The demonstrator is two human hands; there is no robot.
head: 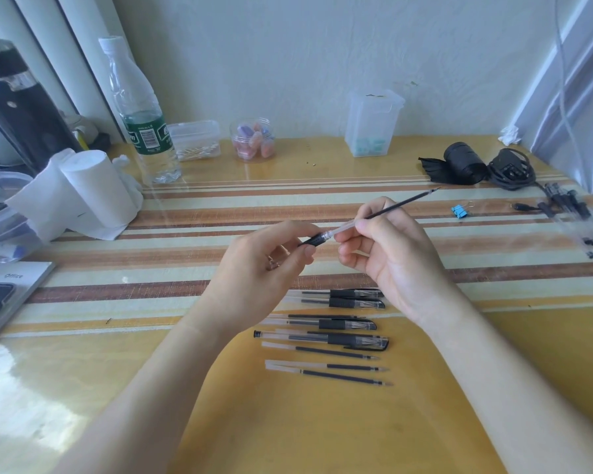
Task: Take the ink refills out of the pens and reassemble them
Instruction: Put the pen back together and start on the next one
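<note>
My left hand (264, 265) pinches the black grip end (314, 240) of a pen above the table. My right hand (387, 244) holds the clear tube (343, 229) that meets that grip. A thin dark ink refill (404, 202) sticks out past my right fingers and points up and to the right, tip outward. How the refill joins the tube is hidden by my fingers. Below my hands, several capped black pens (353, 325) and loose refills (336, 353) lie in rows on the yellow table (322, 425).
More pens (562, 205) and a blue binder clip (458, 211) lie at the right. A black cable bundle (509, 171), a clear box (372, 123), a jar (253, 140), a water bottle (141, 121) and a tissue roll (89, 189) stand further back and to the left. A booklet (12, 285) is at the left edge.
</note>
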